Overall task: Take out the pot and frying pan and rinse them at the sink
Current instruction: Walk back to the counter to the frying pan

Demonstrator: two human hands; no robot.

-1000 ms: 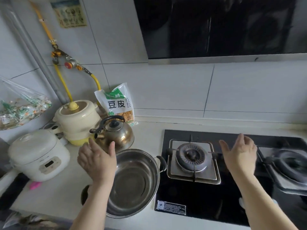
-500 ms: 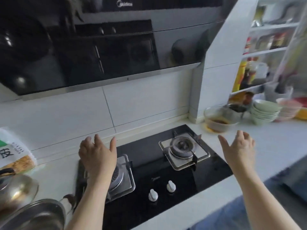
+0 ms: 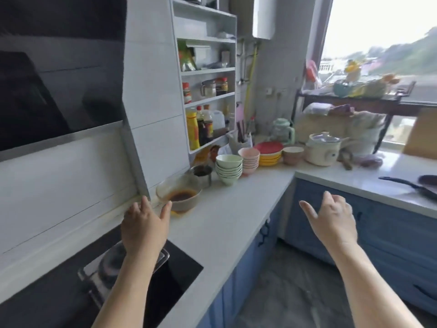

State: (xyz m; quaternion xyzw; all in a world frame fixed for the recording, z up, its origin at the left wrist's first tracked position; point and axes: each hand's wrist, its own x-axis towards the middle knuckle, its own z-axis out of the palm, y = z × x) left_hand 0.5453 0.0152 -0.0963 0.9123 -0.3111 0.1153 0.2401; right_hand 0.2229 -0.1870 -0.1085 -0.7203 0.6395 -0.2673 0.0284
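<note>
Hands are both hanging empty in mid-air, palms down. Left hand point(image 3: 144, 229) is spread wide, fingers fanned, gripping nothing, hovering over the near burner point(image 3: 111, 266) of the black gas hob point(image 3: 175, 275). Right hand point(image 3: 333, 221) is loosely open, fingers half-curled, also gripping nothing, out over the floor gap between the two counter runs.

Frying pan point(image 3: 416, 185) is lying flat on the white counter point(image 3: 354, 183) up and to the right of the right hand, well apart from it, dark handle pointing back toward that hand. Likely parked there for an easy grab. Its far end is cut off by the frame edge. Pot isn't showing anywhere in this view, and neither is the sink.

My read: the open hands look ready to reach, and the pan is the nearest target, so the right hand is the natural one for that handle.

Just ahead of the left hand's fingertips a glass bowl of brown sauce point(image 3: 181, 196) is sitting near the wall corner; a careless sweep could clip it. Stacked green bowls point(image 3: 229, 168) and pink bowls point(image 3: 248, 159) are standing further ahead, a white lidded cooker point(image 3: 322, 150) beyond the right hand.

Labels: the shelf bottles point(image 3: 192, 129) and jars are carrying labels, all too blurred to read. No legible writing or brand anywhere.
</note>
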